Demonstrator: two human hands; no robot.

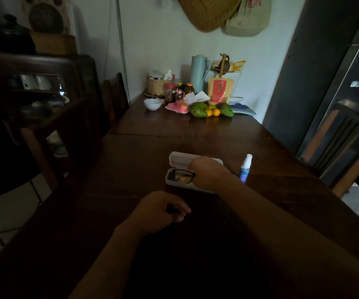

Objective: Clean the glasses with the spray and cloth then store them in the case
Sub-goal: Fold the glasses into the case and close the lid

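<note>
A white glasses case [175, 164] lies open on the dark wooden table [228, 137], its lid raised at the back. Black-framed glasses [182, 175] sit over the case's tray, and my right hand [208, 172] grips their right end. A small spray bottle [245, 168] with a white cap and blue label stands upright just right of the case. My left hand [163, 207] rests on the table nearer to me, fingers curled around something small and dark that I cannot identify. I cannot make out a cloth in the dim light.
At the table's far end sit a white bowl [152, 104], jars, a pale blue jug [198, 71], a pink dish and green and orange fruit [212, 110]. A dark fridge [346, 93] stands to the right, a wooden chair [115, 96] and cabinet to the left.
</note>
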